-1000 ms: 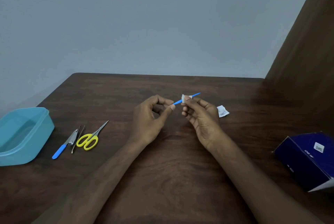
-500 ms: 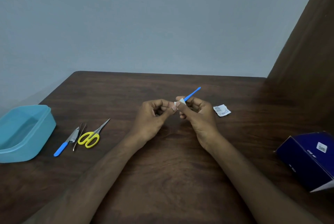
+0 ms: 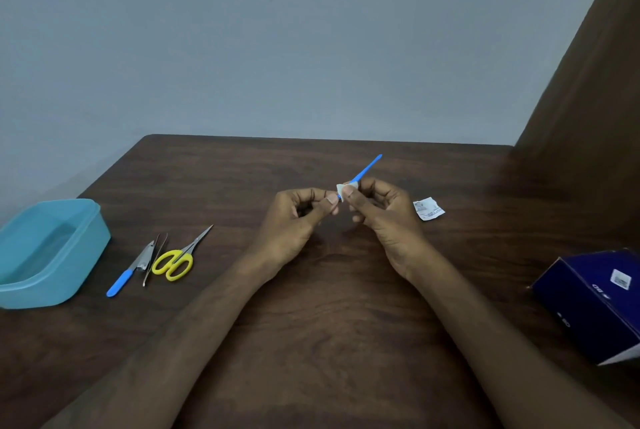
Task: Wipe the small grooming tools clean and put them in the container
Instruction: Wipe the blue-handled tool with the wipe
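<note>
I see the tub (image 3: 52, 248) at nine o'clock on the table (image 3: 311, 342), scissors (image 3: 178, 260) just right of it, box (image 3: 595, 304) at three o'clock.

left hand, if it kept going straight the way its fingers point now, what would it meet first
The left hand points rightward at the right hand, so it would likely meet that hand's grip first, at the small white wipe wrapped round the blue stick tool. They look almost touching, though depth is unclear.
</note>
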A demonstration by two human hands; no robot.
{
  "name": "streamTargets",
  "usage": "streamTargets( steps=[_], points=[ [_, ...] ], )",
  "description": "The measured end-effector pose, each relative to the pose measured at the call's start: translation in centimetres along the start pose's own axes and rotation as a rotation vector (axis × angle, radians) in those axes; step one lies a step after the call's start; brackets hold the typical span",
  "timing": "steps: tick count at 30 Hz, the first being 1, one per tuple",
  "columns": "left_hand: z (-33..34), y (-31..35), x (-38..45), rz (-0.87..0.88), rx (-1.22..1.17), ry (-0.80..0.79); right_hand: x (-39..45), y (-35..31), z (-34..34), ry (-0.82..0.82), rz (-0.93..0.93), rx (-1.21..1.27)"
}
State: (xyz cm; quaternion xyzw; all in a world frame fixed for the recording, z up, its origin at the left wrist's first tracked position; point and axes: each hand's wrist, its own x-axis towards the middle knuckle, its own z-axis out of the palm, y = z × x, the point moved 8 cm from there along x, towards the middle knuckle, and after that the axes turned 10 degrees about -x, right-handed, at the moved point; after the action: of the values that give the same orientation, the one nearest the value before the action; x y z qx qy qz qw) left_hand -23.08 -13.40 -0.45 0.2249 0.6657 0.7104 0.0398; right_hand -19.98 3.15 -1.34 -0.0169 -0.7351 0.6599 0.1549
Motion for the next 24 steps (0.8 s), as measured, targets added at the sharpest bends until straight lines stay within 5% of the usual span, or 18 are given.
streamTargets(
  steps=[11, 18, 24],
  points=[
    [-0.4, 1.5, -0.6, 0.237, 0.317, 0.081, -0.6, -0.2, 0.3, 0.099, -0.077, -0.096],
    [0.0, 1.2, -0.6, 0.223, 0.346, 0.050, -0.1, 0.0, -1.8, 0.184, -0.005, -0.062],
    [0.1, 1.3, -0.4, 0.246, 0.360, 0.011, -0.3, -0.3, -0.4, 0.032, -0.013, -0.068]
  ],
)
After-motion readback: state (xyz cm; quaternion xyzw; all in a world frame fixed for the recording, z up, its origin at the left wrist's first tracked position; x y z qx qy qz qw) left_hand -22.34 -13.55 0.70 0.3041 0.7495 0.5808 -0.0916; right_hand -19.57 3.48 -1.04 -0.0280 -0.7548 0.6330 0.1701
